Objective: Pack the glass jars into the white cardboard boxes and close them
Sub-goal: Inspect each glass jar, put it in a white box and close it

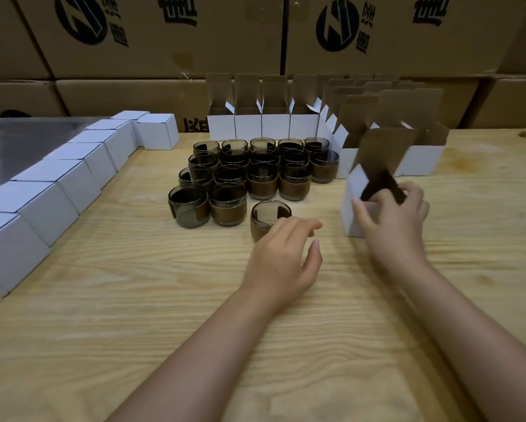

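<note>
I read the work surface as a pale wooden table with plain grain, spanning the full width of the view. Behind it stands a wall of large brown cartons printed with dark logos. At far left, a grey metal sheet lies beside the table. A line of closed boxes, white on every visible face, runs along the left side from the near corner to the back, where it turns right. A row of open boxes stands along the back with the lid flaps upright and the brown inner faces showing; further open boxes stand in rows down the right side. Between these lines the jars sit mouth up in a tight cluster. They are short and round, made of smoky dark glass, each with a brown band around the lower body. A single jar stands apart in front of the cluster, nearest to me. The left hand is at its near right side, with the fingers relaxed and slightly spread and not closed around the jar; I cannot tell whether the fingertips touch the glass. The right hand grips the tilted box, which is near the single jar on its right. The thumb presses the near white wall, the fingers curl over the far rim, and the lid flap is raised. This area is blurred.
</note>
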Tool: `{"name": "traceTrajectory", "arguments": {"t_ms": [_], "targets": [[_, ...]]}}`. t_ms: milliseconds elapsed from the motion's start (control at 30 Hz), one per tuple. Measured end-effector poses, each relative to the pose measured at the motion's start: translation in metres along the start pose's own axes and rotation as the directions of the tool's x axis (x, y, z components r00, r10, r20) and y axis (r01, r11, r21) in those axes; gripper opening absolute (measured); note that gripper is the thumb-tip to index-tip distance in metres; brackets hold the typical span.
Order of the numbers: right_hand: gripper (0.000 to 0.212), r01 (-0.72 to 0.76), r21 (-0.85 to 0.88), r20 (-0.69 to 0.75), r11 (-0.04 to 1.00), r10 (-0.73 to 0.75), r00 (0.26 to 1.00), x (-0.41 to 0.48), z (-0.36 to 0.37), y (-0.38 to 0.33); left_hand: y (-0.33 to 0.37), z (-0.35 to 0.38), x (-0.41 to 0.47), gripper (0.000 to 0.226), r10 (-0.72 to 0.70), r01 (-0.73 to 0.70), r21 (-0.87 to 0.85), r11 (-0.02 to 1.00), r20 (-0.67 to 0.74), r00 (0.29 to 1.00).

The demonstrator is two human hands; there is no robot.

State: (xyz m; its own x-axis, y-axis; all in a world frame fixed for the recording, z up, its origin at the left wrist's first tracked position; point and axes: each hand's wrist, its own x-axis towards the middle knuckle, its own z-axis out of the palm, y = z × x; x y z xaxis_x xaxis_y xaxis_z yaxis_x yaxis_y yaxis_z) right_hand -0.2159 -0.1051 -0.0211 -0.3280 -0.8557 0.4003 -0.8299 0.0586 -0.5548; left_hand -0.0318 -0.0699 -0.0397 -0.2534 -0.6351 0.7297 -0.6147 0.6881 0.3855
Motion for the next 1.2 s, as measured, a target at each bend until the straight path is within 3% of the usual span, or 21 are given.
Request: {"name": "traceTrajectory", "arguments": {"t_ms": [67, 167, 267, 333, 433, 600, 700, 900, 1033, 1100, 1200], "targets": [[0.039, 0.032, 0.041, -0.006, 0.999, -0.032, 0.999, -0.018, 0.006, -0.017, 0.0, 0.0, 0.0, 0.034, -0.057, 0.057, 0.008, 0.998, 0.047, 0.997], [0.047, 0.034, 0.101, 0.004, 0.994, -0.035, 0.999, -0.034, 0.009, -0.036, -0.001, -0.002, -0.002, 0.06, -0.186, 0.183, 0.029, 0.983, 0.135, 0.973], [0.069, 0.091, 0.058, 0.029, 0.994, -0.093, 0.995, -0.045, 0.004, -0.043, 0.0, -0.002, -0.003, 0.079, -0.175, 0.17, 0.04, 0.985, 0.182, 0.968], [0.073, 0.15, 0.037, 0.033, 0.988, -0.151, 0.988, -0.051, -0.001, -0.043, 0.001, -0.002, -0.002, 0.092, -0.183, 0.179, 0.039, 0.983, 0.198, 0.963], [0.061, 0.208, 0.094, -0.035, 0.974, -0.206, 0.978, -0.055, -0.008, -0.041, 0.0, -0.004, 0.0, 0.105, -0.208, 0.211, 0.009, 0.977, 0.211, 0.955], [0.032, 0.282, 0.177, -0.206, 0.943, -0.245, 0.947, -0.051, -0.015, -0.039, -0.004, -0.002, 0.002, 0.095, -0.201, 0.219, -0.075, 0.973, 0.195, 0.96], [0.024, 0.283, 0.211, -0.213, 0.935, -0.239, 0.947, -0.044, -0.019, -0.034, -0.005, -0.001, 0.002, 0.094, -0.198, 0.22, -0.094, 0.971, 0.204, 0.959], [0.015, 0.12, 0.451, -0.178, 0.885, -0.043, 0.983, -0.034, -0.026, -0.025, -0.006, -0.001, 0.003, 0.094, -0.216, 0.251, -0.148, 0.957, 0.217, 0.952], [0.02, -0.204, 0.611, 0.068, 0.765, 0.206, 0.976, -0.029, -0.024, -0.011, -0.007, -0.001, 0.004, 0.093, -0.26, 0.302, -0.17, 0.938, 0.234, 0.937], [0.02, -0.277, 0.59, 0.186, 0.758, 0.206, 0.961, -0.028, -0.023, -0.007, -0.006, -0.003, 0.003, 0.087, -0.259, 0.306, -0.189, 0.933, 0.238, 0.936], [0.015, -0.264, 0.511, 0.217, 0.818, 0.174, 0.96, -0.027, -0.022, -0.005, -0.003, -0.004, 0.003, 0.059, -0.243, 0.288, -0.2, 0.937, 0.223, 0.944]]}}
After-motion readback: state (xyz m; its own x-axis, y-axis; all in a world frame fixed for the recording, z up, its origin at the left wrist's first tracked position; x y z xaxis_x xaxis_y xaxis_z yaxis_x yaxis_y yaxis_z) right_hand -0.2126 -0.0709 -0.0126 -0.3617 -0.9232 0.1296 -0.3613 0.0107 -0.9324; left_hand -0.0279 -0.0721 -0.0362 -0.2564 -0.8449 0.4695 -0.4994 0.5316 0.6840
